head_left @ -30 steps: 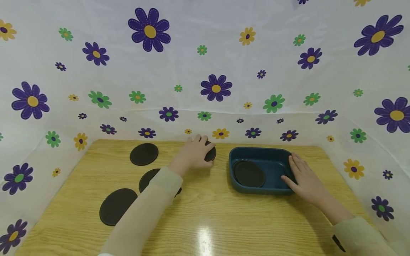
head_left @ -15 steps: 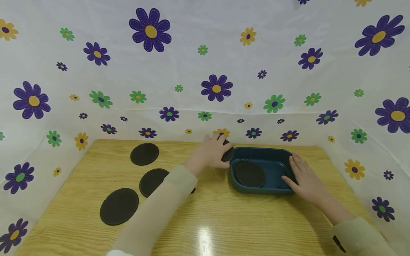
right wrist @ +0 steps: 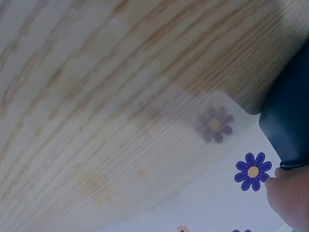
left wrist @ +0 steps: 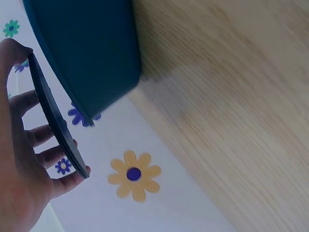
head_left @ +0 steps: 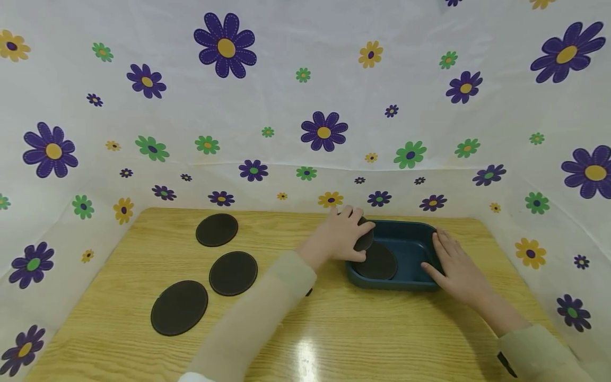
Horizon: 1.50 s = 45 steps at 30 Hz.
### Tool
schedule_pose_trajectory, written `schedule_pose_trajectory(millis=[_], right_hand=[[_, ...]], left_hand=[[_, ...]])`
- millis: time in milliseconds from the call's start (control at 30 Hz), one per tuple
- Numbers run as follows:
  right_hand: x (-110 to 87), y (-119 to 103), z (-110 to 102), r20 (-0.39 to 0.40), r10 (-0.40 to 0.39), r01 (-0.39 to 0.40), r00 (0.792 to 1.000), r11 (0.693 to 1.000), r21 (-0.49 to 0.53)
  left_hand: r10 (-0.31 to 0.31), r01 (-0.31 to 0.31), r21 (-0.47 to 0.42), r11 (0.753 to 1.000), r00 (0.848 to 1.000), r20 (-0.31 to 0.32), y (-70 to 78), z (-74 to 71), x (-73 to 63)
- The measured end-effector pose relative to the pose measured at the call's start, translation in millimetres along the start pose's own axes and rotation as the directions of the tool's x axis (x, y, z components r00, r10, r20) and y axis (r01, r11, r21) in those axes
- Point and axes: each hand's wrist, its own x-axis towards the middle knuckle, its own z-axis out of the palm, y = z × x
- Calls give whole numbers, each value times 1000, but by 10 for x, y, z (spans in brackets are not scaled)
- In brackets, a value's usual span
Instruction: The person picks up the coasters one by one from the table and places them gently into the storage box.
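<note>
My left hand (head_left: 341, 233) holds a thin round black coaster (head_left: 365, 241) by its edge, over the left end of a dark blue bin (head_left: 395, 285). In the left wrist view the coaster (left wrist: 54, 116) is edge-on between thumb and fingertips, beside the bin's wall (left wrist: 91, 53). Inside the bin, at its left, lies another black coaster (head_left: 379, 262), partly covered by the held one. My right hand (head_left: 455, 270) rests on the bin's right rim with fingers fairly straight and the thumb reaching over the inside. In the right wrist view, part of that hand (right wrist: 292, 195) touches the rim.
Three more black coasters lie flat on the left of the wooden table (head_left: 353, 334): one at the back (head_left: 217, 229), one in the middle (head_left: 233, 273), one at the front (head_left: 179, 307). A white flowered cloth (head_left: 267, 95) stands behind and at both sides.
My left hand has carried the coaster rightward from the back middle of the table to over the bin's left end. The right hand and the bin have stayed in place.
</note>
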Motion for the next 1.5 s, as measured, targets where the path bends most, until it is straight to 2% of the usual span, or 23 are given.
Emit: schedule_pose_trajectory(millis=[400,767,900,1167,1500], right_hand=[[3,7,8,-4,0,0,1000,1000,2],[11,-2,7,-5,2,-2,1000,1000,-11],[8,-3,7,1,5,-5,1000,1000,-11],[8,-4,8,0,7,-7,1000,1000,1],[-2,23,28,-20,-5,5,1000,1000,6]], left_hand=[[56,-56,46,997,998,-6,323,-6,145],[74,-75,69,995,997,27,483,44,207],[70,-74,78,994,996,48,513,71,221],[59,-63,97,993,997,49,511,67,211],[68,-69,110,992,998,14,461,57,113]])
